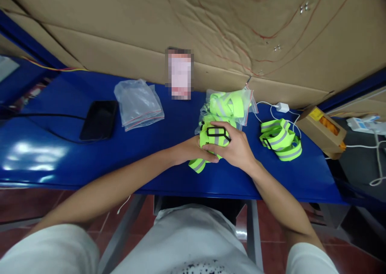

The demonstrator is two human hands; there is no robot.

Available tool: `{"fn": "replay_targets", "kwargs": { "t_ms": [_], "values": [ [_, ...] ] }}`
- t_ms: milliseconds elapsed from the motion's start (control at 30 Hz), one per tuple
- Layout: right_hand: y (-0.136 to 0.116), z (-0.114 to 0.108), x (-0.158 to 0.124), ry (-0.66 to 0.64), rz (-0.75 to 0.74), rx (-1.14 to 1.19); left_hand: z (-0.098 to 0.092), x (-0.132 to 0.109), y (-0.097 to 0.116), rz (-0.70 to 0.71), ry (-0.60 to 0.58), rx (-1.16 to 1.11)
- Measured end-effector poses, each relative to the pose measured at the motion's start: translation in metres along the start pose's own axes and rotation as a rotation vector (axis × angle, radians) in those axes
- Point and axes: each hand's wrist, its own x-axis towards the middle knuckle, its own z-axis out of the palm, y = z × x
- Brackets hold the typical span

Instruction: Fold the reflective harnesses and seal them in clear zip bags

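Note:
Between my two hands is a bundled neon yellow-green reflective strap (215, 139) with grey stripes and a black buckle. My right hand (237, 145) wraps over it from the right, fingers curled around the bundle. From the left, my left hand (196, 150) grips its lower side, its fingers partly hidden by the strap. One loose strap end hangs out below, close to the blue table. Just behind lie clear zip bags with more yellow-green straps (227, 104) inside. To the right rests another loosely coiled reflective strap (282, 139).
A stack of clear zip bags (140, 105) lies left of the middle, beside a black device (99, 120) with a cable. A phone-like screen (180, 74) leans on the cardboard wall (120, 37). At right are a white adapter (282, 107) and an open cardboard box (321, 131).

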Motion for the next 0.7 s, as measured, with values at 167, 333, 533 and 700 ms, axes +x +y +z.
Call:
{"fn": "replay_targets", "kwargs": {
  "t_ms": [167,333,533,700],
  "values": [
    [-0.004,-0.002,-0.003,0.022,0.017,0.053,0.001,-0.001,-0.003,0.189,0.119,0.264],
    [0.002,-0.001,-0.002,0.080,-0.007,0.122,0.002,-0.005,-0.005,0.229,0.455,0.572],
    [0.009,-0.009,0.001,0.030,-0.012,0.176,0.003,-0.007,0.008,0.209,0.205,0.236],
    [0.012,-0.019,0.005,0.050,-0.044,0.126,-0.013,-0.009,0.017,0.061,-0.059,0.120]
  ]
}}
